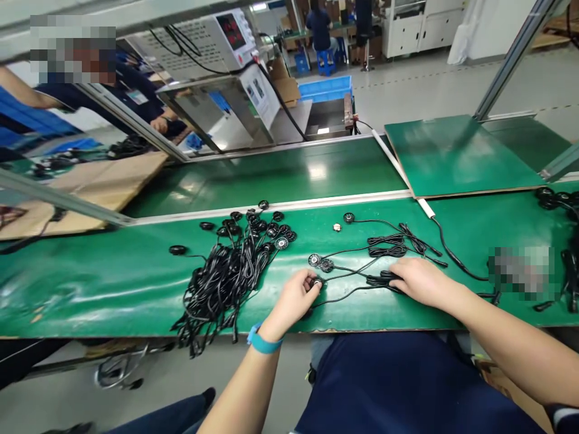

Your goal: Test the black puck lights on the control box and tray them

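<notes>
Coiled black cable (377, 281) in closed right grip (418, 281); left grip (294, 296) pinching round head (318, 283)

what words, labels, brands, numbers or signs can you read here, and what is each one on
None can be read.
Display on the bench instrument: red marks, too blurred to read.
Dark labels on the white panel below it: too small and blurred.
Badge on a co-worker's chest: too blurred.
Black round parts on the green bench: no legible marking.
</notes>
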`<state>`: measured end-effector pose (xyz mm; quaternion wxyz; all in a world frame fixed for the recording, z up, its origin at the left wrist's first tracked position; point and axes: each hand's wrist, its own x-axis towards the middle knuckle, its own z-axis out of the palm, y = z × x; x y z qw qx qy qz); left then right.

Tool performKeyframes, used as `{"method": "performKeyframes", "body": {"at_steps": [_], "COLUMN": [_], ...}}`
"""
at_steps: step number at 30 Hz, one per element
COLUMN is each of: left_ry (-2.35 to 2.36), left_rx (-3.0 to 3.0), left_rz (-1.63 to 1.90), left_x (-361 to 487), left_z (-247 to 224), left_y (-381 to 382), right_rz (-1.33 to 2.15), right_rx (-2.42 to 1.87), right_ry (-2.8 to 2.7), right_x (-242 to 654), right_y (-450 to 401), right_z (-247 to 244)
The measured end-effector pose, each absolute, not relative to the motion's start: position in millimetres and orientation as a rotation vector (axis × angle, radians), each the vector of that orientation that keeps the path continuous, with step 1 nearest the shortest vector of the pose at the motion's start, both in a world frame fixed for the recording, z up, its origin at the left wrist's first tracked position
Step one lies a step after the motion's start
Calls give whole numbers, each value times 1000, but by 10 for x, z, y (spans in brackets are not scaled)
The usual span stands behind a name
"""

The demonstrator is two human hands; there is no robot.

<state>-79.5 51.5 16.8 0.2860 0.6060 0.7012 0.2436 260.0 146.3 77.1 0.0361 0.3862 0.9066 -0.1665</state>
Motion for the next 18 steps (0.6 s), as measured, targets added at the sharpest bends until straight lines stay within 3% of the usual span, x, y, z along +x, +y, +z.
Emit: {"method": "performKeyframes", "body": {"at_steps": [3,10,18], "left_ry": [1904,1932,1878], "left_rx": [1661,1865,2046], "left_rz": [647,743,491], "left_x": [-767,-653,-530], "left_z": [221,268,395], "left_y": [550,827,882], "right_rz": [-646,-602,-507], "right_rx": [1146,1207,1248], "right_ry": [2735,2723,2803], "right_x": [2652,2569,2676], "right_y": [1477,1635,1641], "right_z": [778,744,432]}}
